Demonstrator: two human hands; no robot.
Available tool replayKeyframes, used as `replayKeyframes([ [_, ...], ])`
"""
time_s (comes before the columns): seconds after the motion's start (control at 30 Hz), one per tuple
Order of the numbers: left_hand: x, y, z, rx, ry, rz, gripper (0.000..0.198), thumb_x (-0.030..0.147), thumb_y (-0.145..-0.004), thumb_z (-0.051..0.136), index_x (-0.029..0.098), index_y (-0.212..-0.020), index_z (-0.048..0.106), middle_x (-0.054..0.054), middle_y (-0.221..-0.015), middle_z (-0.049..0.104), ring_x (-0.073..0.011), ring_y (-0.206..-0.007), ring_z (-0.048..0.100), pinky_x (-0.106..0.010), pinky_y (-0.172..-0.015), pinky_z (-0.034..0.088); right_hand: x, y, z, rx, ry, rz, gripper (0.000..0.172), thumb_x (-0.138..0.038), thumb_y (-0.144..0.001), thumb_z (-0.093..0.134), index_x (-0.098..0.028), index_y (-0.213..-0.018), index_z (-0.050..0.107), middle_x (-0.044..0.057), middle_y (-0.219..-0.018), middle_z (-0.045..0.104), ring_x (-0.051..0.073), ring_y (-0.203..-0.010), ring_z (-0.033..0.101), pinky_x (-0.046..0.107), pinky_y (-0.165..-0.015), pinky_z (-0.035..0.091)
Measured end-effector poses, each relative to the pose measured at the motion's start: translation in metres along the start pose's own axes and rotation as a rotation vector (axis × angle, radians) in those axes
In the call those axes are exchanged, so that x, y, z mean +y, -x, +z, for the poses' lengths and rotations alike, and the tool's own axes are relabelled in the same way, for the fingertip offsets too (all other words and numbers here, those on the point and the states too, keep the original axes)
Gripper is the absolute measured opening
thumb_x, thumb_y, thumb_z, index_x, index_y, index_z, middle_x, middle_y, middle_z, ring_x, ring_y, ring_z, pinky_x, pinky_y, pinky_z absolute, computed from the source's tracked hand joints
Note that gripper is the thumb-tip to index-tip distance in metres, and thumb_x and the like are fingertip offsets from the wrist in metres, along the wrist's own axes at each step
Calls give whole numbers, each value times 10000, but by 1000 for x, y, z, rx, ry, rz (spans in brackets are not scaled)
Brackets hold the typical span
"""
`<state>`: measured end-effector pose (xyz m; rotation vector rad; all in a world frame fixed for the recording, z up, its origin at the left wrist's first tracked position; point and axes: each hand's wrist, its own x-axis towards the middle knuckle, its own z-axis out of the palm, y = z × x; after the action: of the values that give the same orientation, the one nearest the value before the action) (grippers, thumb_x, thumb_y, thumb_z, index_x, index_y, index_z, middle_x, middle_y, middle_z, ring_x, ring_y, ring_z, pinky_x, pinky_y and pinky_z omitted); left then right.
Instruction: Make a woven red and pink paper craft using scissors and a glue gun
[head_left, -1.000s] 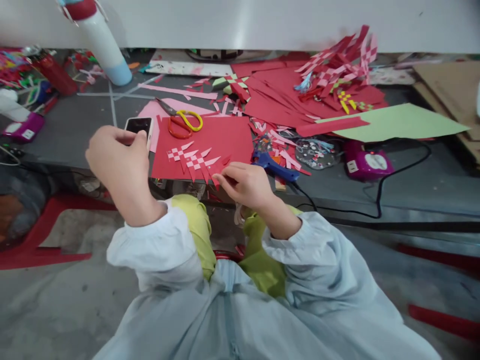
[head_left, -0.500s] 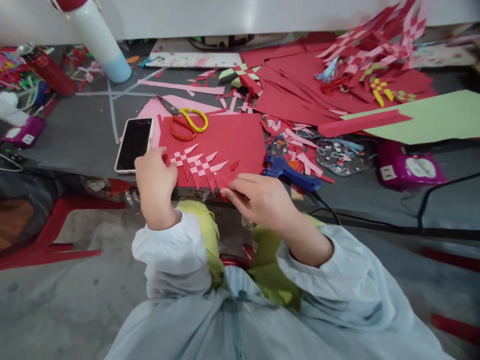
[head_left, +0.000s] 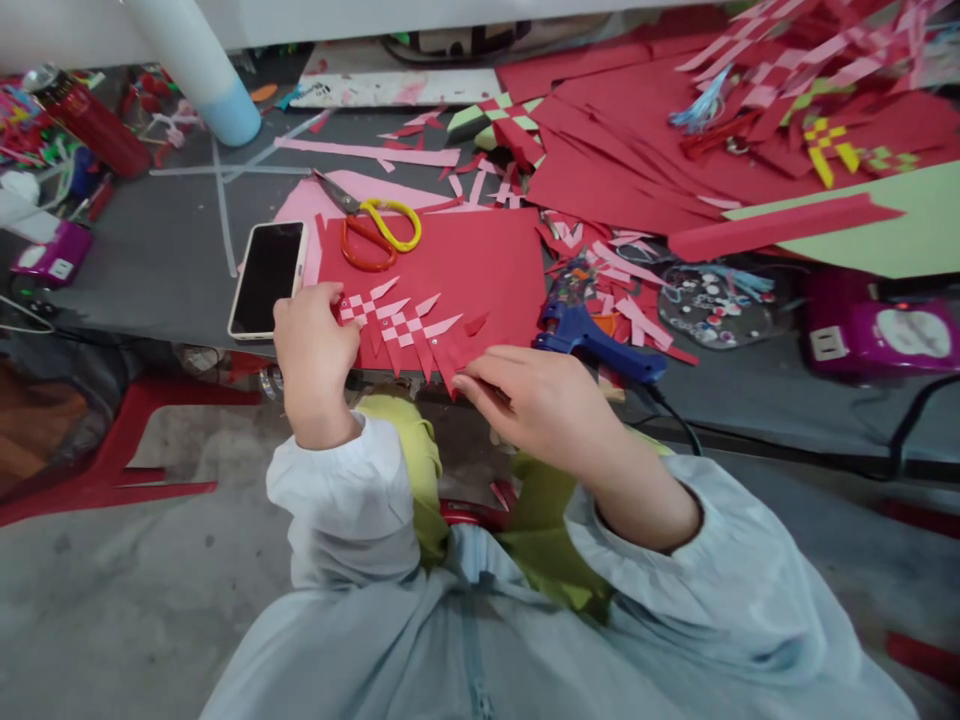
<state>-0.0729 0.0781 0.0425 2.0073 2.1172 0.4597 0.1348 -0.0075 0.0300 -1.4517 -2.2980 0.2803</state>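
Note:
Woven red-and-pink paper pieces (head_left: 405,328) with pointed ends lie on a red sheet (head_left: 480,255) at the table's front edge. My left hand (head_left: 316,345) is at their left end, its fingers curled down by the small woven head; whatever is under the fingertips is hidden. On the right, my right hand (head_left: 544,400) has thumb and forefinger pinched on a red paper tip (head_left: 454,388) at the sheet's front edge. Scissors (head_left: 381,232) with one yellow and one orange handle rest on the sheet's upper left.
A phone (head_left: 268,280) lies left of the sheet. Right of it are a blue glue gun (head_left: 600,343), paper scraps and a dish of small beads (head_left: 716,305). Red sheets (head_left: 622,150) and a pale blue bottle (head_left: 202,75) stand farther back.
The whole view has shifted slightly, so the table items on the right sit farther right and a little higher. Both hands keep nearly the same pose at the paper.

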Motion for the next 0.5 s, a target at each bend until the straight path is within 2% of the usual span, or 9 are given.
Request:
replayKeyframes([
  [0.1,0,-1,1,21,0,5,476,99,-751,647,164,-1222,627,-135,-1199,640,-306,-1120,587,-482,-1017,460,1,0,1,-16,9,26,322,-318,-969,466,-147,-767,650,51,-710,640,169,-666,570,295,-611,329],
  [0.17,-2,-2,3,47,37,27,503,64,-740,618,183,-1229,612,-116,-1195,621,-277,-1103,599,-447,-1019,461,1,0,4,-11,18,38,266,-298,-958,484,-144,-834,662,61,-773,659,191,-735,594,301,-649,361],
  [0.27,-6,-3,4,83,188,60,479,83,-749,591,229,-1205,605,-58,-1069,644,-211,-981,631,-372,-958,493,2,0,8,23,58,49,235,-288,-949,492,-127,-952,663,97,-900,665,234,-855,594,325,-737,402],
  [0.37,-9,-3,4,116,385,78,483,153,-754,603,251,-1226,576,-35,-1002,648,-174,-876,632,-321,-863,523,3,-2,11,33,117,44,331,-378,-952,486,-104,-1036,652,149,-985,640,279,-937,549,369,-816,407],
  [0.5,-3,-2,1,179,592,6,492,154,-723,599,271,-1201,570,-41,-1091,649,-176,-968,629,-301,-874,534,1,-5,14,-9,168,30,522,-550,-886,542,-86,-1106,630,188,-1064,605,311,-970,495,409,-841,399],
])
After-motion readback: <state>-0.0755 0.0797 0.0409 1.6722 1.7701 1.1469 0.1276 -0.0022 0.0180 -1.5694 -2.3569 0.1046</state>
